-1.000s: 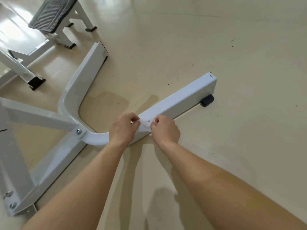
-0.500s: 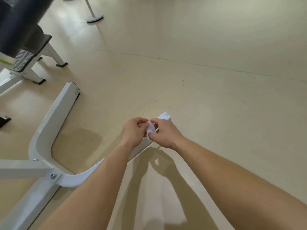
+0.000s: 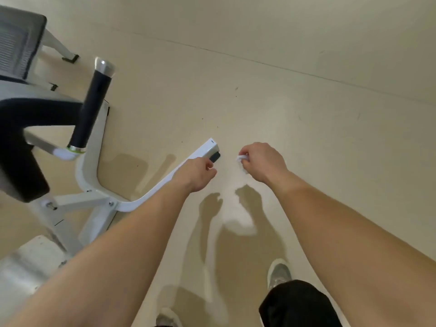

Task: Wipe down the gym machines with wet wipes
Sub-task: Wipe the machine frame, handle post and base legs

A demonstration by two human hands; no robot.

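A white gym machine frame (image 3: 90, 175) stands on the floor at the left, its curved base bar (image 3: 200, 151) ending in a black rubber foot (image 3: 215, 157). My right hand (image 3: 262, 162) is closed on a small crumpled white wet wipe (image 3: 241, 158), held in the air to the right of the bar's end. My left hand (image 3: 197, 173) hovers over the bar's end with fingers curled and nothing visible in it. The two hands are apart.
A black foam-covered handle (image 3: 90, 107) with a chrome cap and a black seat pad (image 3: 22, 166) rise from the machine at left. Another machine's footplate (image 3: 16, 48) sits at the far left top. My shoes (image 3: 278, 272) stand on the beige floor (image 3: 306, 119) below.
The hands, together on the wipe over the bar before, have separated; the right hand kept the wipe and moved right. The view has risen, now showing the handle, seat and my feet.
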